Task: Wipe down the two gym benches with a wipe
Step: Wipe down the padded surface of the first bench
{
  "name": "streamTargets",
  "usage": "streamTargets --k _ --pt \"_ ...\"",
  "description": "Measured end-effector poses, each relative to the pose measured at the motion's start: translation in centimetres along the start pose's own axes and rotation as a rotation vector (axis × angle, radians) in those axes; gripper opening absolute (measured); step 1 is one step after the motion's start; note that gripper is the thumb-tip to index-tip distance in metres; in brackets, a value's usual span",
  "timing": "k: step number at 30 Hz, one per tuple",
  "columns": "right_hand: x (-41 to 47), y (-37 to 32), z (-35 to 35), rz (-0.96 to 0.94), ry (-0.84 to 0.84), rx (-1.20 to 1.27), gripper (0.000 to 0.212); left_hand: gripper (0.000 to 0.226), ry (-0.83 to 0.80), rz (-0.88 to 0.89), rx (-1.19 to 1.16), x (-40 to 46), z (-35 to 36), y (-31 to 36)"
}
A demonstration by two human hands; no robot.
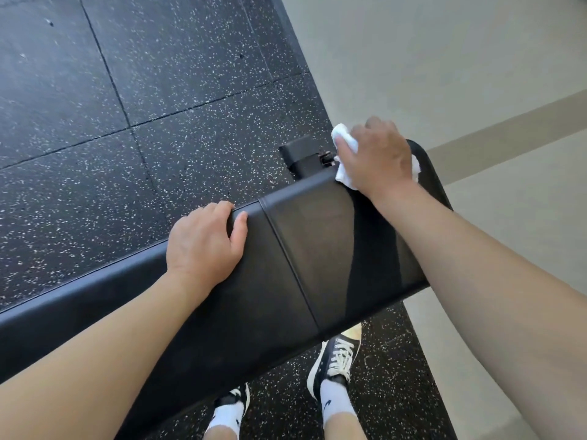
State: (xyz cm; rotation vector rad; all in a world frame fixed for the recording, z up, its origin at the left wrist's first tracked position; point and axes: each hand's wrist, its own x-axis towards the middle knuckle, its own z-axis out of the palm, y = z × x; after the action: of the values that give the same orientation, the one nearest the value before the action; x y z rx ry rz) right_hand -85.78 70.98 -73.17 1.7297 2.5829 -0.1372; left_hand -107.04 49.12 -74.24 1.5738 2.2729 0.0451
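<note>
A black padded gym bench [286, 265] runs across the view from lower left to upper right, with a seam across its pad. My right hand [378, 157] presses a crumpled white wipe [344, 144] onto the far corner of the bench's right end. My left hand [206, 242] lies flat on the pad with its fingers curled over the far edge. Only one bench is in view.
Black speckled rubber floor tiles [143, 106] lie beyond the bench. A pale wall [460, 58] with a tan baseboard stands at the right. The bench's black metal foot [301, 154] sticks out past the far edge. My feet in black sneakers [333, 360] stand under the near side.
</note>
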Motion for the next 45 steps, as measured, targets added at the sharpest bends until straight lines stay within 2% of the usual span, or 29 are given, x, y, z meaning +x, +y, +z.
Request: streamTargets --k 5,8,10,11,13,16,18,21,23,27,29,32,34,37,39,41,45 --pt "-6.3 -4.7 0.2 -0.055 0.052 0.068 0.031 0.05 -0.009 -0.014 -0.008 -0.1 -0.1 0.0" --pt "-12.3 -6.7 1.0 -0.328 0.088 0.155 0.031 0.049 0.01 -0.027 -0.007 -0.1 0.0 0.0" --pt "-15.0 -4.8 1.5 -0.533 0.113 0.18 0.03 0.047 0.027 -0.028 0.0 0.0 0.2 0.1" --pt "-15.3 -3.0 1.6 -0.578 0.117 0.192 0.029 0.046 0.029 -0.029 0.003 0.0 0.2 0.1" --pt "-15.2 1.1 1.6 -0.511 0.154 0.198 0.028 0.045 0.032 -0.032 0.002 -0.1 0.3 0.1" --pt "-14.1 5.8 1.5 -0.232 0.223 0.204 0.025 0.047 0.047 -0.026 0.008 -0.1 0.3 0.1" --pt "-14.2 5.6 1.4 -0.066 0.232 0.213 0.024 0.047 0.05 -0.033 0.026 0.0 0.4 0.1" --pt "-15.4 1.4 1.2 0.153 0.173 0.234 0.026 0.044 0.035 -0.039 0.055 0.0 0.4 0.2" --pt "-16.9 -2.9 1.6 0.127 0.116 0.252 0.029 0.038 0.022 -0.041 0.057 -0.1 0.2 0.4" --pt "-20.0 -10.1 2.5 -0.168 0.073 0.234 0.042 0.034 -0.014 -0.051 0.049 -0.1 -0.2 1.1" --pt "-20.1 -10.6 2.8 -0.28 0.102 0.223 0.045 0.034 -0.046 -0.061 0.044 -0.2 -0.5 1.2" --pt "-18.7 -7.9 2.5 -0.405 0.189 0.225 0.033 0.033 -0.097 -0.044 0.012 -0.1 -1.2 1.2" --pt "-17.2 -5.3 2.1 -0.346 0.192 0.182 0.024 0.036 -0.136 -0.003 -0.002 -0.2 -1.7 0.7" --pt "-14.3 -3.4 1.0 -0.005 0.162 0.186 0.024 0.044 -0.141 0.039 0.003 -1.8 -2.2 -1.9" --pt "-13.1 -5.3 1.0 0.107 0.139 0.157 0.023 0.053 -0.115 0.038 0.003 -3.6 -2.4 -4.7" --pt "-13.3 -9.2 1.5 0.109 0.126 0.139 0.025 0.058 -0.083 0.028 0.006 -5.7 -2.6 -7.9" --pt "-15.7 -17.4 2.6 -0.025 0.141 0.134 0.031 0.057 -0.048 -0.049 0.02 -9.5 -2.9 -13.9"
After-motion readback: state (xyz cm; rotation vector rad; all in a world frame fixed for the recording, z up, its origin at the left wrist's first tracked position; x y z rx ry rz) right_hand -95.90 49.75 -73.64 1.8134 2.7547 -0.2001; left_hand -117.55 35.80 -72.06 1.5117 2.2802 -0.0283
